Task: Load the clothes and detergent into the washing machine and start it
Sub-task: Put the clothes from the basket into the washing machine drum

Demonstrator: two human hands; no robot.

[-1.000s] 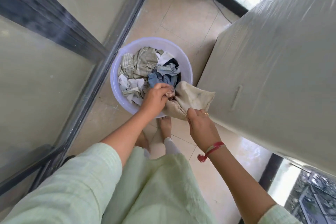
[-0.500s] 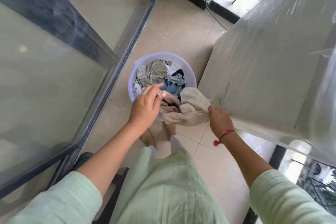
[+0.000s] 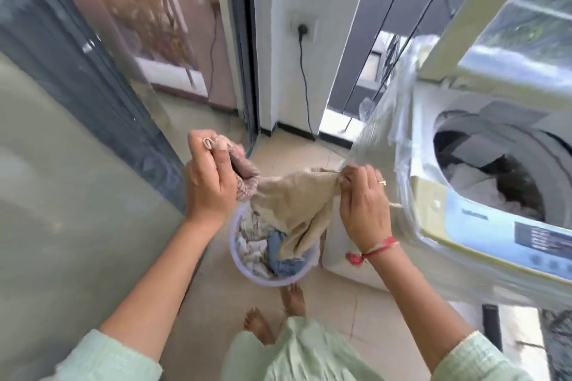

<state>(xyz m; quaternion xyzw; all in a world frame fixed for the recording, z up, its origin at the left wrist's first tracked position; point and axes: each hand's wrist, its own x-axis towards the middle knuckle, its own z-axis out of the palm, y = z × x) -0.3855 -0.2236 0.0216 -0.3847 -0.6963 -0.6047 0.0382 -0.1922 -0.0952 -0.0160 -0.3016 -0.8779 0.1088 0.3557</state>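
A beige cloth (image 3: 294,201) hangs stretched between my two hands above the lilac tub (image 3: 305,272) of mixed clothes on the floor. My left hand (image 3: 210,179) grips its pinkish patterned end, raised at chest height. My right hand (image 3: 365,204) pinches the other corner, close to the washing machine (image 3: 430,204). The machine stands at the right with its lid (image 3: 510,25) up. Its drum (image 3: 483,173) is open and holds some white and dark clothes.
A glass sliding door (image 3: 77,139) runs along the left. A wall socket with a black cable (image 3: 305,31) sits on the white pillar ahead. Clear plastic wrap covers the machine's side. My bare feet (image 3: 291,303) stand on the tiled floor just behind the tub.
Both hands have lifted the beige cloth up out of the tub and spread it apart. My view has risen from the floor, bringing the open machine into sight.
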